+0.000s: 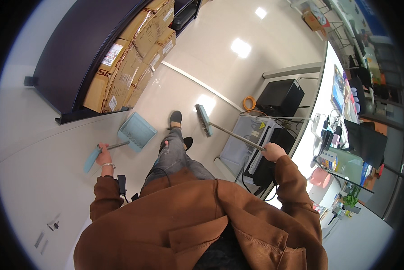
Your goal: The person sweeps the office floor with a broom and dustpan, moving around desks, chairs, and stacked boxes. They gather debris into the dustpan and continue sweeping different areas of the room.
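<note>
My left hand [103, 156] grips the handle of a light-blue long-handled dustpan [138, 131], whose pan is at the floor left of my feet, near the cardboard boxes. A few dark specks show in the pan. My right hand [274, 152] is closed around the metal pole of a broom [204, 120]. The broom's blue-grey head with dark bristles is over the floor ahead and to the right of my shoes. The floor and the dustpan's front edge lie between the two tools' heads.
Cardboard boxes [121, 74] fill a dark shelf [77, 44] at the left. A white desk [310, 135] runs along the right, with a black computer case [281, 97], a coiled orange cable [249, 103] and a translucent plastic bin [237, 138] beneath. A white cabinet [46, 189] stands at my left.
</note>
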